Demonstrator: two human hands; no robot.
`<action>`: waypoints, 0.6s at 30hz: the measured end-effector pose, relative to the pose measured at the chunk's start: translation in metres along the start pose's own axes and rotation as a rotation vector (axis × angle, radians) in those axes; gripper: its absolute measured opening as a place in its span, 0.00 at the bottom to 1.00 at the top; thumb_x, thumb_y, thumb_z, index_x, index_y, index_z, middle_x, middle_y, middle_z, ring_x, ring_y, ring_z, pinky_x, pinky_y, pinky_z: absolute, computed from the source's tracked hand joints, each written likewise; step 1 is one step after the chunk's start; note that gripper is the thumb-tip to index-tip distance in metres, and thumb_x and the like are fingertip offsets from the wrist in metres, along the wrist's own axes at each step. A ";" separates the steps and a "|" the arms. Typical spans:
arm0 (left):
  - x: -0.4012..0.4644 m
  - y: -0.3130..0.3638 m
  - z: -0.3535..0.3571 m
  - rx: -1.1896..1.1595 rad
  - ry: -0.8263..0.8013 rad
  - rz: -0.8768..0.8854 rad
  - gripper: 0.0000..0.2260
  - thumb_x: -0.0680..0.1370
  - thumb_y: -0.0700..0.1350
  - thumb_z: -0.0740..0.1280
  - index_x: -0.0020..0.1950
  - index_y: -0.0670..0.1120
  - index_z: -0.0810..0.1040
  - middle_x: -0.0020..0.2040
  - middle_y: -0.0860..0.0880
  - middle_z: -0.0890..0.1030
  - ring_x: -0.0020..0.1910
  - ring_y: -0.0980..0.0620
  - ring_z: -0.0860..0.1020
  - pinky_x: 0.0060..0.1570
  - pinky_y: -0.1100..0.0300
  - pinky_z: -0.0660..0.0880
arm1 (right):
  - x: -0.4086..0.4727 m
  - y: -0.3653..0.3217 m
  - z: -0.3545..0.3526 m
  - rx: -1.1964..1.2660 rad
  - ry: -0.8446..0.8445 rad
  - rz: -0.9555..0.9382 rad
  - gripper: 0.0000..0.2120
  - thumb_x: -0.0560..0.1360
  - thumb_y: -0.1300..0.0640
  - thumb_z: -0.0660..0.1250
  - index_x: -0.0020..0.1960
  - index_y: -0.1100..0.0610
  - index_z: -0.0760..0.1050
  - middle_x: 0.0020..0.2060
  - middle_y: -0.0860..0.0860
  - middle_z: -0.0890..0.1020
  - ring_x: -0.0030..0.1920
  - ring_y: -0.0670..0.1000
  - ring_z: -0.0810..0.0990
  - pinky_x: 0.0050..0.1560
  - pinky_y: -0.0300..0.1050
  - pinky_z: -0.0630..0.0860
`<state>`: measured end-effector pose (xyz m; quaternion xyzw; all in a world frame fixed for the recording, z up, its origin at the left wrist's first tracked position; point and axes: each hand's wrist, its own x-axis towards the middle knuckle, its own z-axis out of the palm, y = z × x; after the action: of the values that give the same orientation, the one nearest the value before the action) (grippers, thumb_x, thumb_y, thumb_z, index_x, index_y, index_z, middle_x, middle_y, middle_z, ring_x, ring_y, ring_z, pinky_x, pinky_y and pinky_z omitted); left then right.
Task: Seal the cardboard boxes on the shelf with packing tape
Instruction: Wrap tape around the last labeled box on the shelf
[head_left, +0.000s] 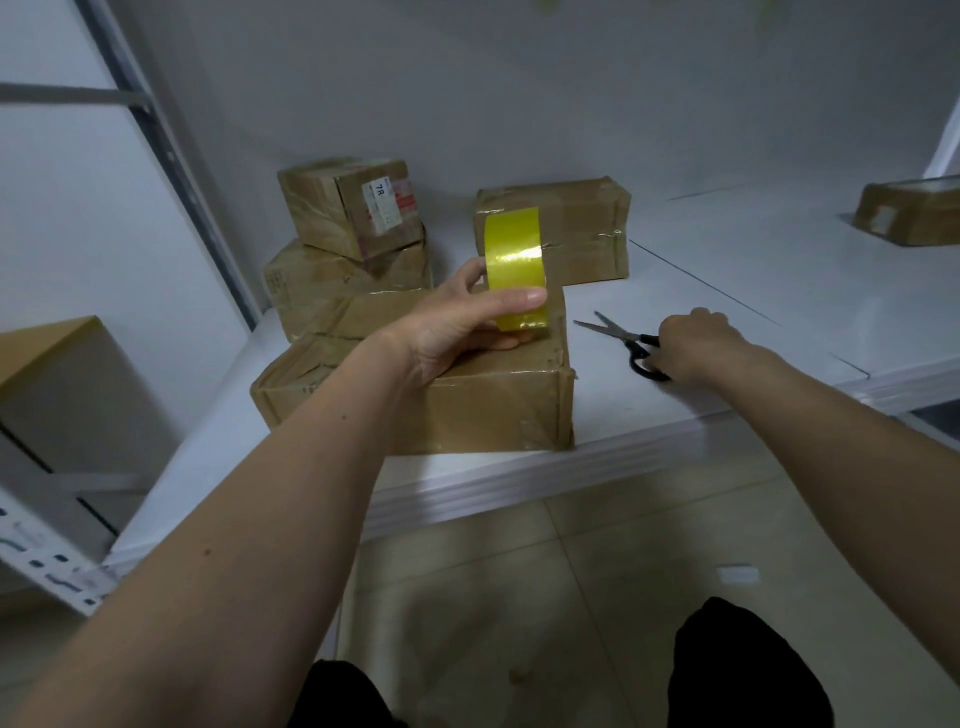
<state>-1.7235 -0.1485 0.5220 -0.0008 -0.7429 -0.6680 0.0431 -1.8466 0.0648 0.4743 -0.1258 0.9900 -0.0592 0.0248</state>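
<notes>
Two hands are busy here, each with its own tool. My left hand (457, 322) grips the yellow tape roll (516, 267) upright, thumb across its face, just above the nearest cardboard box (467, 400), so I judge the tape can go down onto the flaps. My right hand (691, 345) has its fingers curled on the black handles of the scissors (621, 338), which lie on the white shelf (727, 270), blades pointing toward my left hand, ready for cutting. More boxes (556, 228) stand beyond my left hand.
</notes>
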 end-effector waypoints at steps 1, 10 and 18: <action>-0.001 0.001 0.001 -0.008 -0.001 -0.004 0.55 0.44 0.61 0.84 0.67 0.49 0.71 0.55 0.48 0.82 0.44 0.52 0.84 0.40 0.64 0.79 | 0.000 0.001 -0.004 -0.001 -0.013 0.017 0.13 0.76 0.50 0.66 0.43 0.59 0.70 0.45 0.55 0.72 0.51 0.58 0.73 0.46 0.47 0.69; 0.000 -0.002 -0.001 -0.154 0.028 0.001 0.57 0.48 0.54 0.86 0.72 0.40 0.68 0.64 0.39 0.79 0.56 0.46 0.82 0.53 0.52 0.80 | -0.009 0.019 -0.018 0.414 0.057 -0.031 0.10 0.68 0.58 0.73 0.38 0.64 0.75 0.31 0.55 0.76 0.31 0.52 0.72 0.31 0.41 0.65; -0.002 -0.003 -0.003 -0.210 -0.022 0.015 0.42 0.60 0.42 0.78 0.71 0.34 0.69 0.68 0.33 0.73 0.60 0.42 0.78 0.60 0.49 0.78 | -0.039 0.026 -0.016 1.147 -0.180 -0.353 0.06 0.69 0.64 0.72 0.43 0.63 0.75 0.28 0.52 0.80 0.28 0.45 0.77 0.30 0.33 0.72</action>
<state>-1.7219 -0.1521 0.5190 -0.0183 -0.6693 -0.7417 0.0399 -1.8160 0.1017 0.4883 -0.2592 0.7584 -0.5757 0.1622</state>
